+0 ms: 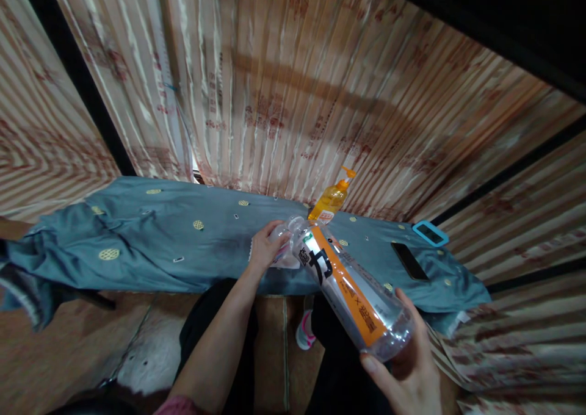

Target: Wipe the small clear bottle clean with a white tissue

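My right hand point(407, 366) grips the base of a clear plastic bottle point(352, 287) with an orange and white label, tilted so its neck points away and left. My left hand point(265, 247) is closed around a smaller clear container point(284, 244) held against the big bottle's mouth. Both are above the front edge of a blue-grey cloth point(174, 238) with gold round motifs that covers a long surface.
An orange pump bottle point(332, 200) stands behind the hands against a striped curtain. A dark phone point(409, 260) and a blue-framed device point(430, 233) lie on the cloth to the right. My dark trousers and a pink-white shoe point(304, 332) show below.
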Available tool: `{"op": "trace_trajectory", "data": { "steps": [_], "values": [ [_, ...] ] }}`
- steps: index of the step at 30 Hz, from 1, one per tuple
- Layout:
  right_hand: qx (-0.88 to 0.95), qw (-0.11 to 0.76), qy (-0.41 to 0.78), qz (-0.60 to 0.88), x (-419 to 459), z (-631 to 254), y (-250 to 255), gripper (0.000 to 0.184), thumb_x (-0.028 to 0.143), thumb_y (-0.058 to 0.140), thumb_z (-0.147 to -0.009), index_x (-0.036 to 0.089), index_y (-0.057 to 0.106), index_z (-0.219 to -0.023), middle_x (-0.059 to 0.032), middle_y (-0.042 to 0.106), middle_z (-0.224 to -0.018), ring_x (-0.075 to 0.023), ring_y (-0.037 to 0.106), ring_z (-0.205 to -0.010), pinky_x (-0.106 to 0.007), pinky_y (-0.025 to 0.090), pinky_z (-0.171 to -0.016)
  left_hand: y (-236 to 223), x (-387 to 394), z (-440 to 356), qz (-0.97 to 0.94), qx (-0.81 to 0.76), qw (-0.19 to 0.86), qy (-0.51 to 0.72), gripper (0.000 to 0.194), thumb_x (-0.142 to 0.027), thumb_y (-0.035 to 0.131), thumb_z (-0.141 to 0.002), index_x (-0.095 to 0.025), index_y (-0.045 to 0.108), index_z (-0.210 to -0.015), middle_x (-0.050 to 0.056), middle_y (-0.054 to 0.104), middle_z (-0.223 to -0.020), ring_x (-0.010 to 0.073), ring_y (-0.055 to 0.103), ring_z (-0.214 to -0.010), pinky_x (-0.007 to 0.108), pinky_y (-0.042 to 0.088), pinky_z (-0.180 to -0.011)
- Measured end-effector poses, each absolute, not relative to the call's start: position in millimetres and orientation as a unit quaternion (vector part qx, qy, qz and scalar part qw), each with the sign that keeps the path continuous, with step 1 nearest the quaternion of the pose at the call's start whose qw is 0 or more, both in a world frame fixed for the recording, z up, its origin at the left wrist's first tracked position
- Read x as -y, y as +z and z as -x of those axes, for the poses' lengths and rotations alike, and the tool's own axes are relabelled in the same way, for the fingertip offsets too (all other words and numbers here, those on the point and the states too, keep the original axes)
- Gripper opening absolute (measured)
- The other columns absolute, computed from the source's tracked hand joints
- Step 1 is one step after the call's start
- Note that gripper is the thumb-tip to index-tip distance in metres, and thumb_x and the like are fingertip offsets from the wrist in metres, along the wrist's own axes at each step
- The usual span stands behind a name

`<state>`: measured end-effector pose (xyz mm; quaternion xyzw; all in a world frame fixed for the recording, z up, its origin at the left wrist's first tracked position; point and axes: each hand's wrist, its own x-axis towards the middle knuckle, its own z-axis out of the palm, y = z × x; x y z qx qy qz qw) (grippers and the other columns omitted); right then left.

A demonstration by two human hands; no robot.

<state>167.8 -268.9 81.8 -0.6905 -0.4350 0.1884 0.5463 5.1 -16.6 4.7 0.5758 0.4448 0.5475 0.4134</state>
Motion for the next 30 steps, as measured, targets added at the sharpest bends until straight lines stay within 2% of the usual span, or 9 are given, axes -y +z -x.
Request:
{"op": "trace_trajectory", "data": {
  "steps": [4,8,17,22,30],
  "values": [
    [0.433,0.546,0.179,0.694,267.6,-167.4,81.6,0.106,0.059,0.082,-0.07,0.022,0.032,-0.156,-0.0171,0.047,-0.154,-0.0395,0.047,-0.14,-0.05,0.041,-0.111,5.2,16.8,-5.4,-0.571,-0.451,0.414,0.547,0.031,-0.035,0.075,-0.072,-0.019,0.076,-0.099,0.006,0.08,-0.102,0.0249,0.073,-0.098,0.035,0.054,-0.094],
    [0.422,0.561,0.186,0.687,266.9,-166.7,82.0,0.104,0.058,0.083,-0.069,0.022,0.035,-0.154,-0.0175,0.048,-0.152,-0.0392,0.049,-0.137,-0.047,0.046,-0.105,5.9,17.2,-5.9,-0.567,-0.455,0.416,0.547,0.029,-0.032,0.076,-0.071,-0.02,0.076,-0.097,0.005,0.08,-0.1,0.0249,0.073,-0.097,0.034,0.054,-0.093],
    [0.435,0.545,0.173,0.695,268.5,-172.1,79.0,0.11,0.062,0.081,-0.069,0.021,0.028,-0.158,-0.0181,0.045,-0.155,-0.0405,0.05,-0.136,-0.049,0.044,-0.106,6.9,19.1,-6.2,-0.571,-0.445,0.412,0.554,0.026,-0.033,0.076,-0.071,-0.02,0.076,-0.094,0.005,0.08,-0.099,0.0243,0.073,-0.096,0.034,0.056,-0.092],
    [0.424,0.551,0.183,0.695,268.1,-169.6,81.3,0.109,0.061,0.083,-0.067,0.019,0.032,-0.154,-0.0173,0.059,-0.139,-0.037,0.063,-0.119,-0.043,0.05,-0.095,6.2,19.1,-5.8,-0.57,-0.445,0.415,0.551,0.028,-0.034,0.076,-0.071,-0.019,0.076,-0.096,0.005,0.08,-0.101,0.0246,0.073,-0.098,0.034,0.055,-0.092],
    [0.429,0.551,0.158,0.698,267.3,-171.6,78.5,0.098,0.06,0.082,-0.068,0.018,0.041,-0.146,-0.0165,0.061,-0.134,-0.0375,0.062,-0.118,-0.041,0.049,-0.094,9.0,20.1,-4.4,-0.577,-0.447,0.415,0.544,0.028,-0.031,0.078,-0.072,-0.017,0.077,-0.096,0.007,0.079,-0.097,0.0248,0.073,-0.093,0.033,0.056,-0.09]
  ]
}}
